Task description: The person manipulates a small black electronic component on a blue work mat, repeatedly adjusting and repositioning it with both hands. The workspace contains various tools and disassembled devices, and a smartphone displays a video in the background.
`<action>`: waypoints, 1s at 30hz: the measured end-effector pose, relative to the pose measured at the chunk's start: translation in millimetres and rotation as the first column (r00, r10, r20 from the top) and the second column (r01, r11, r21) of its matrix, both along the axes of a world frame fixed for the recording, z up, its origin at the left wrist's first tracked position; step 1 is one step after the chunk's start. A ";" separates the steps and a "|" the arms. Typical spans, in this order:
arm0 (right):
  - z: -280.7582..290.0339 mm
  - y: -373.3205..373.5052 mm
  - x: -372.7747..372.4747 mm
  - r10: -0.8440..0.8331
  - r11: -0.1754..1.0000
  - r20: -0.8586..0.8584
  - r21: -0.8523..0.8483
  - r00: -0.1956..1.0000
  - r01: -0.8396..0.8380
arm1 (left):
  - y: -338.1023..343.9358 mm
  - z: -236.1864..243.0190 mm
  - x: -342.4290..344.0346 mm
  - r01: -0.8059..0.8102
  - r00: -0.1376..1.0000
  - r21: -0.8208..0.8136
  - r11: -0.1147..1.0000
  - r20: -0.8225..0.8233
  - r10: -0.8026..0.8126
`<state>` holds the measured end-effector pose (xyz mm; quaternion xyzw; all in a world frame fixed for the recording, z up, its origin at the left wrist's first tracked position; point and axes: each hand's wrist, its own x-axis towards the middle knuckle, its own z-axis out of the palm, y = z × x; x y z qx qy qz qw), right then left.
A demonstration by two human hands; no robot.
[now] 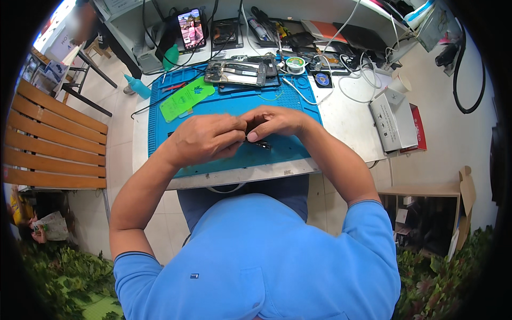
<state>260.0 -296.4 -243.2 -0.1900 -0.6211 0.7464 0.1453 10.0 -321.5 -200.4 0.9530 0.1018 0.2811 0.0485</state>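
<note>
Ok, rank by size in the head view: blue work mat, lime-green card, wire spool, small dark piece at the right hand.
1. Blue work mat
2. Lime-green card
3. Wire spool
4. Small dark piece: its visible part looks smallest, though the right hand may hide some.

Rubbery-looking blue mat [224, 104], matt, with moulded ridges. Small black piece [261, 144], hard and glossy. Green sheet [186, 100], smooth, plastic-looking. Opened phone [234, 73] with dull, silvery, metallic-looking parts. Upright phone [192, 29], glossy glass front. White desk [349, 122], smooth top, scuffed edge. Blue shirt [229, 240], soft matt cloth. Slatted panel [58, 136], smooth wood. White box [390, 125], thin card.
</note>
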 end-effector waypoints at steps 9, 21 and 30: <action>-1.0 2.3 -9.5 0.174 0.980 0.000 -0.097 0.985 -0.174 | -8.3 -3.8 -3.2 0.051 0.998 0.042 0.998 0.022 -0.052; -9.0 -5.3 -7.2 0.262 0.928 -0.042 -0.263 0.964 -0.263 | -20.2 -4.3 0.4 0.153 0.987 0.038 0.988 0.046 -0.154; -3.6 -12.1 -9.9 0.187 0.939 0.041 -0.300 0.982 -0.166 | -14.6 -15.2 -6.4 0.121 0.987 0.074 0.990 0.094 -0.128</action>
